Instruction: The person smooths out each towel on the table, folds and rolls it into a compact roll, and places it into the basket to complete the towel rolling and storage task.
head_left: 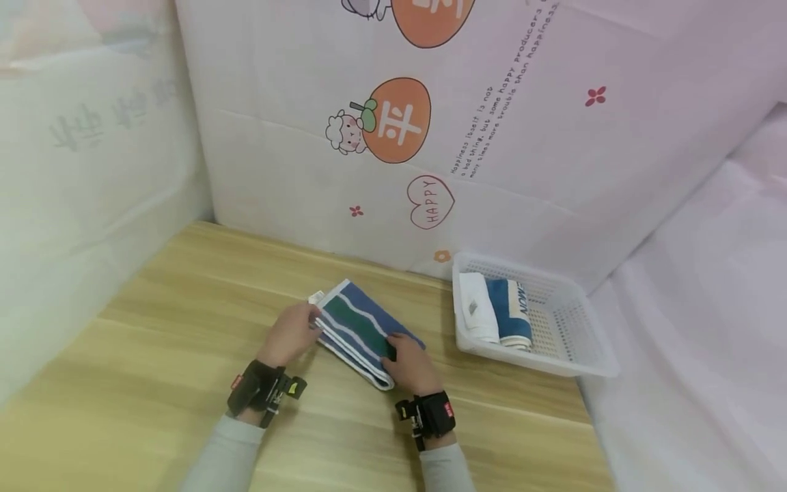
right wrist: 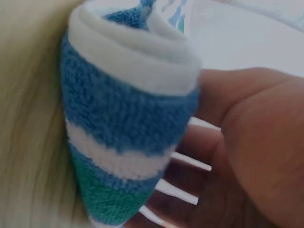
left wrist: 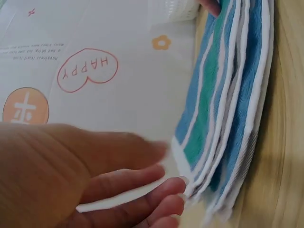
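A folded towel [head_left: 359,321] with blue, green and white stripes and white edging lies slantwise on the wooden table. At its left end is my left hand [head_left: 292,336], fingertips close against the white-edged corner; the left wrist view shows a gap between thumb and fingers. My right hand [head_left: 410,365] rests on the right part of the towel, thumb and fingers spread apart over it. Up close in the right wrist view, the towel's folded end [right wrist: 128,114] shows layered white edging, and it hides my right fingertips.
A white plastic basket [head_left: 590,342] stands at the back right, holding a rolled white towel [head_left: 478,307] and a blue-and-white towel [head_left: 509,311] side by side. Printed cloth [head_left: 295,171] hangs behind the wooden table [head_left: 154,355] and along its sides.
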A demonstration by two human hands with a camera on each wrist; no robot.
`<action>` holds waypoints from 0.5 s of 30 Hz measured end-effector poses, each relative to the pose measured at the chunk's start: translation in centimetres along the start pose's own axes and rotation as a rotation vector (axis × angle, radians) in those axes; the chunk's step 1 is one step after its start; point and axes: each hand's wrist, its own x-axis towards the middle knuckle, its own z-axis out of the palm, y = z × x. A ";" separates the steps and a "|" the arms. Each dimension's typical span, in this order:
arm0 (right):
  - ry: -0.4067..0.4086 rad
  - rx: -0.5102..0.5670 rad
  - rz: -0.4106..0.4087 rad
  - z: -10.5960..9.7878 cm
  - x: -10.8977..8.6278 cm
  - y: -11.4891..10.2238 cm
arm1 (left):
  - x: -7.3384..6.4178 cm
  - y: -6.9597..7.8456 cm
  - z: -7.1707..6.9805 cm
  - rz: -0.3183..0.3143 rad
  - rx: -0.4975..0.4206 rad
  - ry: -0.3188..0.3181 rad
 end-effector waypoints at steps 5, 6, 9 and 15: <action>0.012 -0.010 0.026 -0.3 -0.6 -1.4 | 1.2 -0.1 1.8 -0.091 -0.016 0.001; 0.012 -0.012 0.020 -0.4 -0.7 -1.6 | 1.5 -0.2 2.2 -0.100 -0.014 -0.013; 0.021 -0.008 -0.005 -0.7 -1.0 -2.2 | 2.2 -0.6 3.2 -0.102 0.000 -0.021; 0.011 0.044 -0.006 -1.1 -1.1 -2.2 | 3.6 -1.0 4.6 -0.148 0.016 -0.036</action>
